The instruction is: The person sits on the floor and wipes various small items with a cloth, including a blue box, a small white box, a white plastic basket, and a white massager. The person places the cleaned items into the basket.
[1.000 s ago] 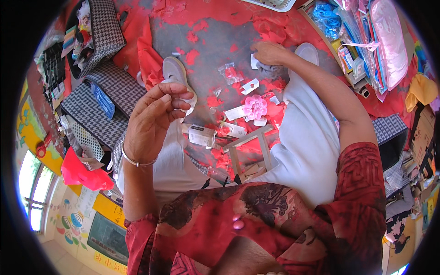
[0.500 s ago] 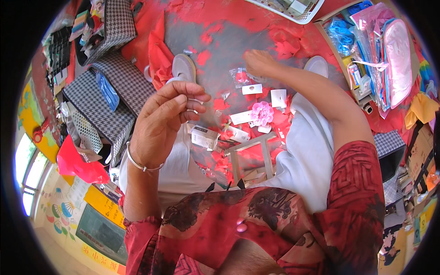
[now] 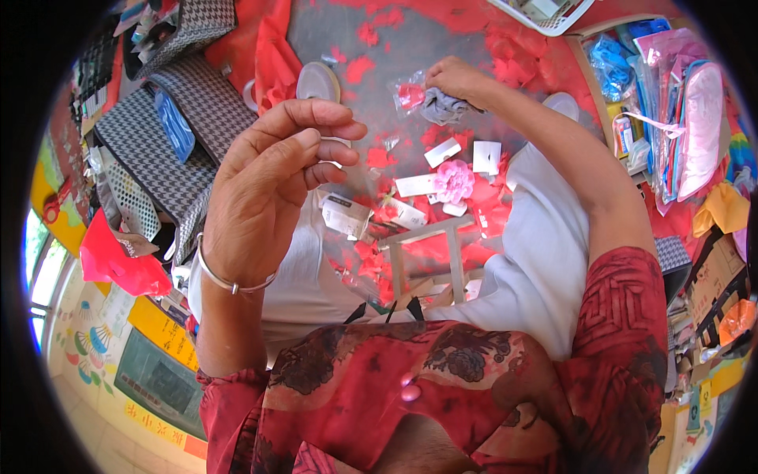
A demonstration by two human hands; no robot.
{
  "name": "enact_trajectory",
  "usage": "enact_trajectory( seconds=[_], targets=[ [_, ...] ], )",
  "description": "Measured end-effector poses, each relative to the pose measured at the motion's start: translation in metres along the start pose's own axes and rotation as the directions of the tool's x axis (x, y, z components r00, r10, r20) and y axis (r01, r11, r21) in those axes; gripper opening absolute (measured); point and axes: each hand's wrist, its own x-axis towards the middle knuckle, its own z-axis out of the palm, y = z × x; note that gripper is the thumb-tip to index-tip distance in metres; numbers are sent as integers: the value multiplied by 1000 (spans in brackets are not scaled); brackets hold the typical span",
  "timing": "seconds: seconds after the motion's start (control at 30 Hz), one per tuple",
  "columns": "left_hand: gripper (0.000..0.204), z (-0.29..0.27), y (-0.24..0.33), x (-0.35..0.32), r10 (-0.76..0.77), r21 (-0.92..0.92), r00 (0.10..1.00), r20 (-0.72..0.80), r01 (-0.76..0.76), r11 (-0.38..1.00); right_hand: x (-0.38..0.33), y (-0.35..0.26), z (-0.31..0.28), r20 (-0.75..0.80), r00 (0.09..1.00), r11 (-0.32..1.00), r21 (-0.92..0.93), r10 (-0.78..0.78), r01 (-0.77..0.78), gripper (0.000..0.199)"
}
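Observation:
My left hand, with a bracelet on its wrist, is raised with thumb and fingers curled together. A small white bit shows between its fingers, too hidden to name. Farther out, over the floor between my shoes, my right hand is closed at a bunched grey cloth that shows under its palm. Touching or right beside its fingertips is a clear plastic packet with something red in it. Closer to me lie a pink fabric flower, a small white box and a white card.
A small wooden stool frame stands between my knees, near a white printed carton. Houndstooth fabric boxes are at left. An open carton at right holds a pink pouch. At the top is a white basket. Red scraps litter the floor.
The whole view has shifted a little. My right hand has moved outward, and more of the grey cloth shows beneath it. The small white box has tilted. My left hand keeps its curled pose.

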Motion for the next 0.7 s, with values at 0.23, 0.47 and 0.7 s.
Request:
enact_trajectory(
  seconds=[0.23, 0.47, 0.7],
  targets=[
    [32, 2, -6, 12, -21, 58, 974, -228, 35, 998, -40, -52, -57, -7, 990, 809, 576, -137, 117, 13],
    [72, 12, -11, 21, 88, 190, 967, -239, -43, 981, -73, -105, -46, 62, 973, 633, 768, -223, 96, 11],
    [30, 15, -12, 27, 95, 107, 967, -238, -71, 992, -105, -128, -30, -152, 945, 789, 522, -289, 325, 23]
  ],
)
